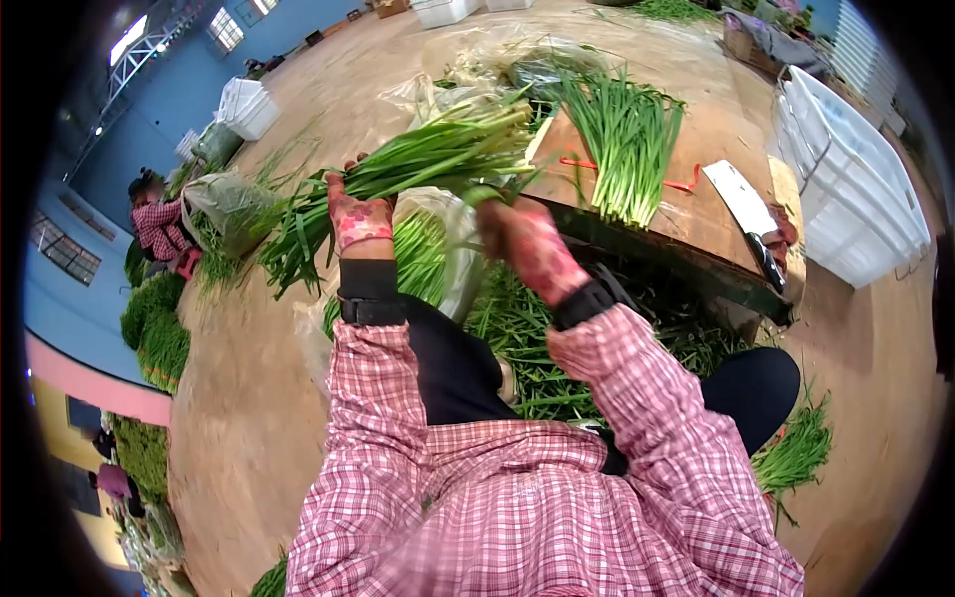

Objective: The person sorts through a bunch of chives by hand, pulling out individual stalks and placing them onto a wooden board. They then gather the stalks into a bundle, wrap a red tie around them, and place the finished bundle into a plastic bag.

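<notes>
My left hand (358,212), in a pink patterned glove, is closed round a bunch of garlic chives (438,149). The leafy tips hang down on the left and the pale stems point right. Just below the stem ends is my right hand (522,239), gloved alike and blurred by motion. Its fingers look curled on a few loose green leaves. A second bunch of garlic chives (627,149) lies on the wooden board (701,219), over a red tie (681,185). Between my arms, an open plastic bag (463,244) holds more chives.
A cleaver (741,209) lies at the board's right edge, beside white plastic crates (846,179). Loose greens (527,338) cover the floor below the board. Behind it sits a clear bag of greens (507,65). Another person (159,224) works at the left near a filled bag (234,209).
</notes>
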Demonstrator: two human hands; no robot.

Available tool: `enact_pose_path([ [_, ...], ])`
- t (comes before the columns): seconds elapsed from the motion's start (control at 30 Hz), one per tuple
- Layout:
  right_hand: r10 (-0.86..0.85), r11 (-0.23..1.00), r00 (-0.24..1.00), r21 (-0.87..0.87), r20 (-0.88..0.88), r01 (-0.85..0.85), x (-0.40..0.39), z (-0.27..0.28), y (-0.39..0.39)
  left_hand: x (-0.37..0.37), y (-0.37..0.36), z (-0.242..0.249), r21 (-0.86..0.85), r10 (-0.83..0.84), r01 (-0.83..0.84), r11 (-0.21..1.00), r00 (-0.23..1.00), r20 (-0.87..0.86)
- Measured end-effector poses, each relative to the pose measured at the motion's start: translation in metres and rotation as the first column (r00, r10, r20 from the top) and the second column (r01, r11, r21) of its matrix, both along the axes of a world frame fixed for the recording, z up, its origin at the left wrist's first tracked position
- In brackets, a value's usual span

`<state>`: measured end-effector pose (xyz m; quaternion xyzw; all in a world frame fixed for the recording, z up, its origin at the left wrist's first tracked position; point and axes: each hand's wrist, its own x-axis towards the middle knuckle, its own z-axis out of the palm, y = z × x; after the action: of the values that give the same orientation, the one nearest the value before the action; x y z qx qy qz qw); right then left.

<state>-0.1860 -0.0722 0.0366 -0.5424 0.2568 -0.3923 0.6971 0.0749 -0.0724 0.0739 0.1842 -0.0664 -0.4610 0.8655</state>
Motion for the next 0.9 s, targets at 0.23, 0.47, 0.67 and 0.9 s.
enact_pose_path([
  [0.23, -0.28, 0.945, 0.83, 0.29, 0.482, 0.15, -0.03, 0.0, 0.002, 0.012, -0.004, -0.013, 0.001, 0.075, -0.075, 0.997, 0.991, -0.112],
  [0.47, -0.313, 0.95, 0.922, 0.056, 0.228, 0.308, -0.006, 0.034, -0.01, -0.015, -0.004, -0.019, 0.073, 0.055, -0.049, 0.996, 0.995, -0.083],
  [0.67, -0.247, 0.969, 0.96, -0.026, -0.131, 0.246, -0.032, 0.042, -0.017, -0.022, -0.009, -0.039, 0.13, 0.044, -0.048, 0.99, 0.999, 0.027],
  [0.9, -0.263, 0.954, 0.948, 0.196, 0.182, 0.227, -0.048, 0.021, -0.02, -0.016, -0.01, -0.041, 0.096, 0.002, 0.006, 0.995, 0.997, -0.079],
])
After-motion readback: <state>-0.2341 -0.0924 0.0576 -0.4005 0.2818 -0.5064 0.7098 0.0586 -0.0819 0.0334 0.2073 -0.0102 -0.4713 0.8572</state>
